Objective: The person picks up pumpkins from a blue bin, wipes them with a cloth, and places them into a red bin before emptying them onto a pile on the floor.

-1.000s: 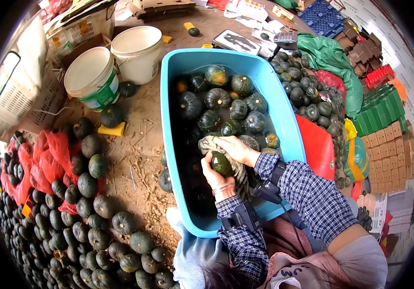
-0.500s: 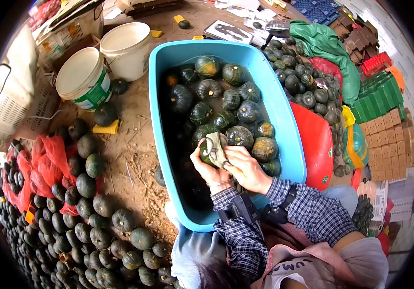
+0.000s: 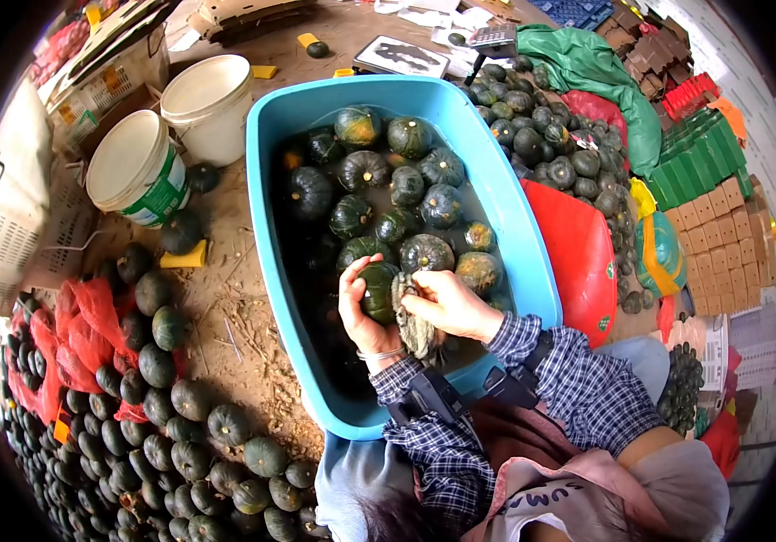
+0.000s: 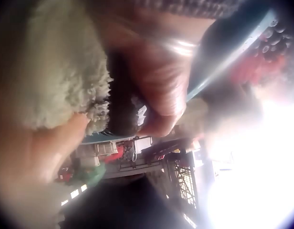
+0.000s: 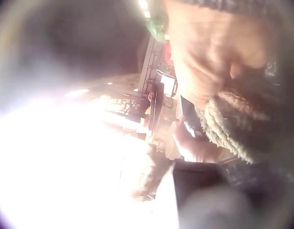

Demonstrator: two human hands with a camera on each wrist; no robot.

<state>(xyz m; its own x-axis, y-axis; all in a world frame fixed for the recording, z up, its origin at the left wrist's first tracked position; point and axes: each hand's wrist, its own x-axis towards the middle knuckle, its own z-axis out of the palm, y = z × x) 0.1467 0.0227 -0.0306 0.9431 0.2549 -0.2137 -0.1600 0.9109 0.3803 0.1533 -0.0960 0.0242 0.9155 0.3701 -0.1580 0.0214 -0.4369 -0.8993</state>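
Observation:
My left hand (image 3: 373,338) grips a small dark green pumpkin (image 3: 379,294) over the near part of a blue tub (image 3: 263,217). From the right, my right hand (image 3: 456,307) holds a grey-green cloth (image 3: 418,334) against the pumpkin's side. The cloth's loose end hangs below the fingers. In the left wrist view the fluffy cloth (image 4: 66,67) fills much of the left side, hiding part of the pumpkin. The right wrist view is washed out by glare, with the cloth (image 5: 218,126) beneath my right hand. Several wet pumpkins (image 3: 363,169) sit in the tub's dark water.
Many pumpkins (image 3: 191,399) cover the floor at left, some beside red netting (image 3: 90,316). Two white buckets (image 3: 207,99) stand beyond them. Right of the tub lie a red basin (image 3: 577,262), another pumpkin heap (image 3: 577,163) and stacked brown boxes (image 3: 717,257).
The cloth has gone from covering the pumpkin's top to its right side, leaving the green skin showing. Both hands appear further left in view, and the head view has shifted.

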